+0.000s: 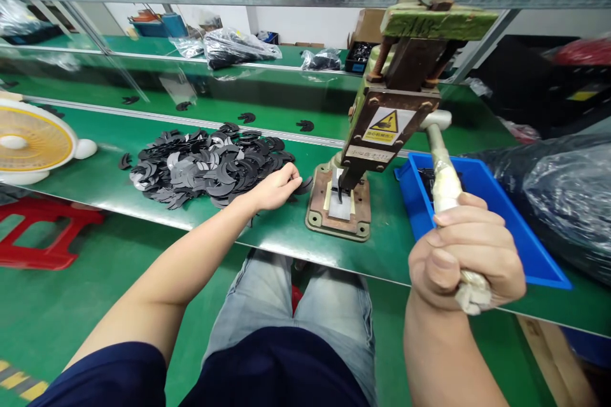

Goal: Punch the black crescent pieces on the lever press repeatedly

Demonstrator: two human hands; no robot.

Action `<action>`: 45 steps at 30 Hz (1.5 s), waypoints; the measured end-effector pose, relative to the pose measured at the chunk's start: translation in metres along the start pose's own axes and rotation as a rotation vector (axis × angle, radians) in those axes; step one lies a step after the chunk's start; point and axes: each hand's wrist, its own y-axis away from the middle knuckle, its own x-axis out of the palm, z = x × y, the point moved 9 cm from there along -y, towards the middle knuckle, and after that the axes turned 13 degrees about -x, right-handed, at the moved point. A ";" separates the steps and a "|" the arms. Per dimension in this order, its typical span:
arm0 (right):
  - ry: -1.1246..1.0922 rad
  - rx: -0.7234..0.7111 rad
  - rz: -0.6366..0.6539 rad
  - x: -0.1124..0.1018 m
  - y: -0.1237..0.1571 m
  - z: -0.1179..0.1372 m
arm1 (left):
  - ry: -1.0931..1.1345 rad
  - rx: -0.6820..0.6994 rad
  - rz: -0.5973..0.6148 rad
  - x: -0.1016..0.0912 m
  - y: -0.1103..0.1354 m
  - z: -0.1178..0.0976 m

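My left hand (pixel 277 187) rests at the right edge of a pile of black crescent-shaped flat parts (pixel 210 165) on the green bench, its fingers pinched on one black part (pixel 303 186) beside the press base. My right hand (pixel 465 261) is wrapped in a fist round the taped lever handle (pixel 446 181) of a small manual press (pixel 382 127). The press stands on a rusty base plate (pixel 340 210) with a grey die in the middle. A yellow warning label is on its front.
A blue tray (pixel 501 216) holding a few black parts sits right of the press. Black plastic bags (pixel 568 191) lie at the far right. A white and yellow fan (pixel 28 143) stands at the left. A red stool (pixel 42 235) is below the bench.
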 end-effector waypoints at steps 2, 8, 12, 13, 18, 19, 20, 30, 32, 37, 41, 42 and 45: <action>0.000 0.006 0.002 0.000 0.001 -0.002 | 0.175 -0.084 0.036 0.011 0.008 0.012; -0.002 -0.032 -0.027 -0.001 0.000 -0.001 | 0.673 -0.227 0.342 0.052 0.023 0.017; 0.003 -0.022 -0.009 0.001 -0.001 -0.001 | 0.739 -0.225 0.254 0.046 0.017 0.009; 0.003 -0.019 -0.001 0.001 -0.001 0.000 | 0.741 -0.248 0.186 0.041 0.014 0.010; 0.003 -0.025 -0.017 0.002 -0.002 0.002 | 0.665 -0.260 0.115 0.043 -0.003 0.007; 0.002 -0.029 -0.024 0.002 -0.002 0.002 | 0.634 -0.246 0.134 0.046 -0.006 0.006; -0.001 -0.034 -0.027 0.002 -0.002 0.002 | 0.598 -0.228 0.134 0.047 -0.010 0.004; -0.001 -0.026 -0.013 0.002 -0.001 0.002 | 0.492 -0.319 0.180 0.064 -0.036 -0.003; -0.008 -0.032 -0.017 0.002 -0.001 0.002 | 0.484 -0.328 0.204 0.067 -0.038 -0.006; -0.001 -0.026 -0.006 0.003 -0.001 0.002 | 0.418 -0.372 0.220 0.068 -0.045 -0.006; -0.003 -0.036 0.001 0.003 -0.002 0.004 | 0.367 -0.349 0.227 0.066 -0.051 -0.004; -0.002 -0.033 0.005 0.003 -0.002 0.004 | 0.358 -0.337 0.236 0.067 -0.052 -0.004; 0.002 -0.033 -0.004 0.002 -0.001 0.004 | 0.366 -0.297 0.260 0.068 -0.052 -0.004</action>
